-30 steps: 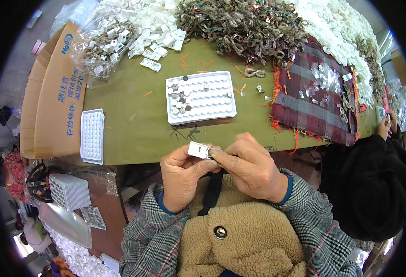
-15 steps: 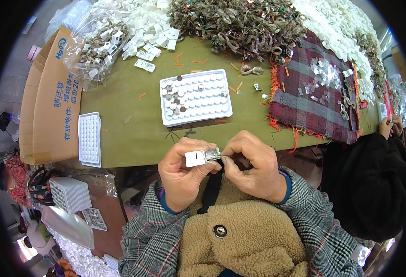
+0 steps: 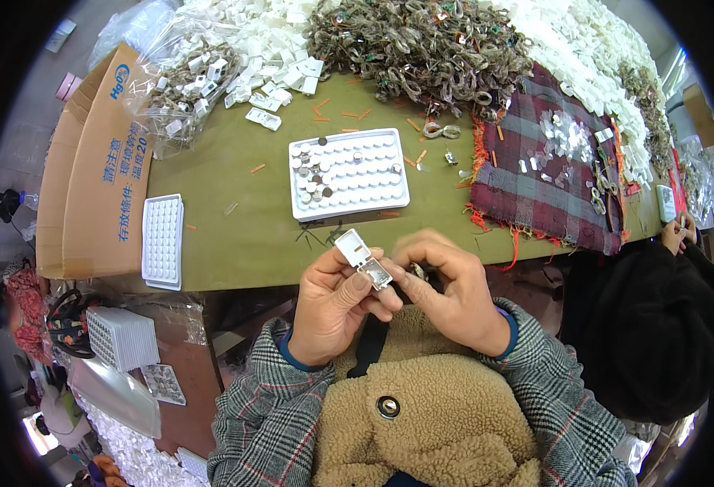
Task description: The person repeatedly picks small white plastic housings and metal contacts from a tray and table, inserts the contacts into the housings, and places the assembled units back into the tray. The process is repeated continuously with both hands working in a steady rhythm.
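A small white plastic case [image 3: 352, 248] with its hinged lid swung open is pinched in my left hand [image 3: 324, 312]. Its lid points up and left, and the hollow half with a shiny inside faces me. Beside its lower right edge is my right hand [image 3: 462, 300], fingers curled and partly blurred. A dark, metallic-looking bit shows between those fingers, too unclear to name. Beyond my hands lies a white tray [image 3: 357, 213] with rows of round pockets. Several coin-shaped silver and dark discs [image 3: 312, 180] sit mostly on its left side.
A cardboard box [image 3: 93, 187] stands at the left, beside another white pocketed tray [image 3: 162, 243]. Coiled cords [image 3: 418, 49] and white cases [image 3: 284, 69] are heaped at the back. A plaid cloth [image 3: 527, 195] lies right. Another person [image 3: 641, 325] sits at the far right.
The case has turned from nearly level to slanting, its lid end now up. My right hand's fingers have shifted, and a dark bit now shows between them. The view has shifted slightly.
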Tool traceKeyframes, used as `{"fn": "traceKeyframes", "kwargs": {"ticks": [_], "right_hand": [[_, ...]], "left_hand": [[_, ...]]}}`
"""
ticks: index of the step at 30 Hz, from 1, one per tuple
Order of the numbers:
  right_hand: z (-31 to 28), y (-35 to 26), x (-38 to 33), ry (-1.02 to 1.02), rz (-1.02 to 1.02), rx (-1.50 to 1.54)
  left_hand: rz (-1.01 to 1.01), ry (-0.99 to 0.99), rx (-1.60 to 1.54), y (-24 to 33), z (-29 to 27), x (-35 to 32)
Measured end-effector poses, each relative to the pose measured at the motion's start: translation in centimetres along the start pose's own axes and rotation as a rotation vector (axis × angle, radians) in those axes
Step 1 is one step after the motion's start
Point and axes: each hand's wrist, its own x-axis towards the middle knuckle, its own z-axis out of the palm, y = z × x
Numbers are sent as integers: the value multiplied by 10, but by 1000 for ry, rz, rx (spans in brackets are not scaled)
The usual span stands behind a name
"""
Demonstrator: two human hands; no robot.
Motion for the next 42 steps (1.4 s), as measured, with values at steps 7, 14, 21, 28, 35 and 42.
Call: {"fn": "traceKeyframes", "kwargs": {"ticks": [7,14,21,28,35,42], "right_hand": [[9,-3,0,25,-311,-281],[17,-18,6,5,-213,-365],[-7,-32,59,-5,-164,-524],[8,-14,147,-99,-324,-684],[37,11,166,-162,-381,-920],[39,1,169,-221,-365,-833]], "left_hand": [[-24,89,185,-3,-3,-5],[-70,77,311,6,1,-8],[-42,85,156,28,-13,0],[-53,36,74,45,-33,4],[-82,3,40,48,-50,6],[-52,-30,-95,53,-60,10]]}}
